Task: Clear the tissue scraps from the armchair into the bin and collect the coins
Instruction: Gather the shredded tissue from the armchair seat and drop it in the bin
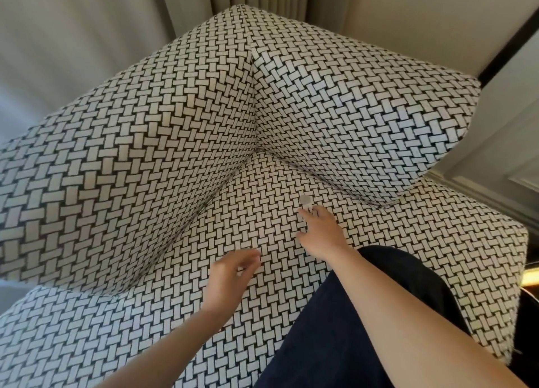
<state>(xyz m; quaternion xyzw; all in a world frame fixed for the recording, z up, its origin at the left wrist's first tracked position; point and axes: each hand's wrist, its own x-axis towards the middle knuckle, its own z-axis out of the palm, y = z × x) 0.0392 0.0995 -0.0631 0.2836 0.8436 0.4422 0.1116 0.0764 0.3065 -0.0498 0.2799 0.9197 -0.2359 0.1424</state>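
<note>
Armchair (175,125), black-and-white basket-weave: one pale round coin (305,199) lies flat on the seat toward its back corner, near the foot of the side cushion. Right hand (318,233) reaches over the seat, fingers straight and slightly spread, index tip just beside the coin's near edge; small white bits at the fingertips are too blurred to name. Left hand (233,266) hovers nearer the seat's front edge, fingers loosely curled, cannot tell whether it holds anything; a dark-trousered knee (364,314) rests on the seat.
</note>
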